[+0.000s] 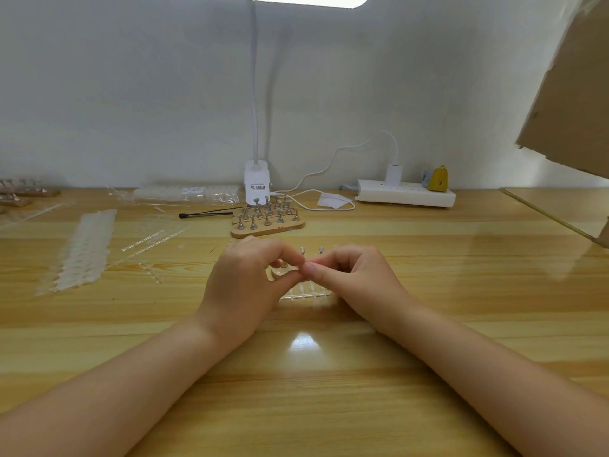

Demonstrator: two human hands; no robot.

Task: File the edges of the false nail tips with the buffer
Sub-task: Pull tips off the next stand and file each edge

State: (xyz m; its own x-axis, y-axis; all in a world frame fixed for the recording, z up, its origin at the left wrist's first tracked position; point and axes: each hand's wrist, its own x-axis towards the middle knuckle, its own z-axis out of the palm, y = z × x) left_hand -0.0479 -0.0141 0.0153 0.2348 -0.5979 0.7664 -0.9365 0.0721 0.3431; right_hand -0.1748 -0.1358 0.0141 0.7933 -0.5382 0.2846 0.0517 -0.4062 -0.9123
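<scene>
Left hand [245, 278] and right hand [351, 275] meet at frame centre, fingertips pinched together on a small nail tip [309, 269] above a clear strip of tips [308, 293] on the table [428, 291]. Buffer not visible. Judged step: detaching or holding a tip; filing next requires fetching the buffer.

Glossy wooden desk [428, 324] against pale wall [131, 94].

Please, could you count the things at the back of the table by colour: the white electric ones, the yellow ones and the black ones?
White electric: 3 (clip lamp, power strip, plug adapter)
Yellow: 1 (small yellow object)
Black: 1 (black-tipped tool)
Total: 5
</scene>
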